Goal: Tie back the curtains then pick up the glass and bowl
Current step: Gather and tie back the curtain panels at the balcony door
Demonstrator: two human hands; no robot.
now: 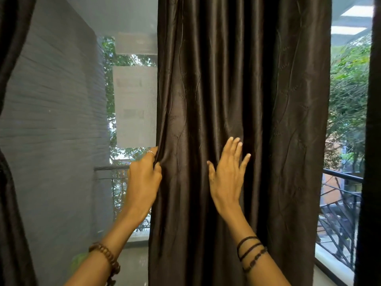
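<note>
A dark brown satin curtain [247,89] hangs in the middle of the window, bunched into vertical folds. My left hand [144,178] pinches the curtain's left edge between thumb and fingers. My right hand [226,174] lies flat against the folds with its fingers spread, holding nothing. Another dark curtain [12,182] hangs at the far left edge, and a third dark panel [371,162] runs down the far right edge. No glass or bowl is in view.
Behind the curtain is a window with a mesh screen [61,120] on the left. A balcony with a black metal railing [342,195] and green trees [348,96] lies outside. A grey textured wall shows through the screen at left.
</note>
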